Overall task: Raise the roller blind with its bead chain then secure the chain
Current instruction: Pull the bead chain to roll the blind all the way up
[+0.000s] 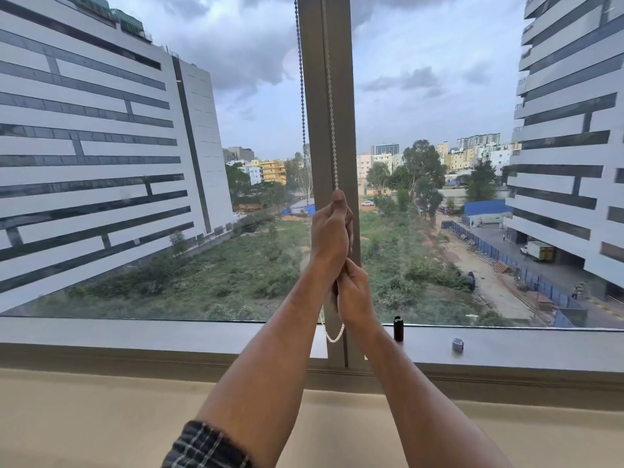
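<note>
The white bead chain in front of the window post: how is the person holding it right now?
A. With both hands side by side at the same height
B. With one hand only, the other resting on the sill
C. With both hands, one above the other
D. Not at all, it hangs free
C: the left hand grips the white bead chain higher up, and the right hand grips it just below.

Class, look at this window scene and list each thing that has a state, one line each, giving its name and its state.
Bead chain: taut along the window post, its loop end hanging slack below the hands.
Left hand: gripping the chain, upper of the two.
Right hand: gripping the chain, lower.
Roller blind: out of view, so the window is uncovered.
Black cylinder: upright on the sill.
</note>
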Demonstrator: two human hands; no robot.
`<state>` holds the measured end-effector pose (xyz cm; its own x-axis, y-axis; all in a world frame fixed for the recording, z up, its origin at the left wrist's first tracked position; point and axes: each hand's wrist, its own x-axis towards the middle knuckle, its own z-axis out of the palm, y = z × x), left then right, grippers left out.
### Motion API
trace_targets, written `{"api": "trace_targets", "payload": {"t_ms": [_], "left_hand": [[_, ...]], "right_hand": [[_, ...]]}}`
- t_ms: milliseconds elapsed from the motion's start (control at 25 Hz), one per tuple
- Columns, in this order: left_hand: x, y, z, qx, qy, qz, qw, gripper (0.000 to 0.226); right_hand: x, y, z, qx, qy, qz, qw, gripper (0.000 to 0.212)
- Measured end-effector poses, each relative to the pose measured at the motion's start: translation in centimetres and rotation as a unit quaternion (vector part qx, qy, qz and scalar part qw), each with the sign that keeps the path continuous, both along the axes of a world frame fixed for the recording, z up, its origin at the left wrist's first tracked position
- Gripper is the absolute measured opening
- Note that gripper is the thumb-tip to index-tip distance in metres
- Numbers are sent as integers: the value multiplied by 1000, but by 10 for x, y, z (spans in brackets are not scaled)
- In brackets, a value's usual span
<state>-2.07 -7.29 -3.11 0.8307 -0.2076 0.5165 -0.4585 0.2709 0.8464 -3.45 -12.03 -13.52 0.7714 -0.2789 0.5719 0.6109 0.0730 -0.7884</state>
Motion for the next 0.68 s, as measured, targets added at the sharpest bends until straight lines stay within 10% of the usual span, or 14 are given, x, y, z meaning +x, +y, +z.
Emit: {"api": "trace_targets", "payload": {"t_ms": [360, 680], "left_hand": [[-10, 7, -9, -41, -21, 15, 999, 63], [-17, -4, -101, -2, 30, 21, 999, 65]], "right_hand": [[-7, -32, -4, -76, -24, 32, 996, 26], [-10, -26, 83, 51, -76, -19, 996, 36]]}}
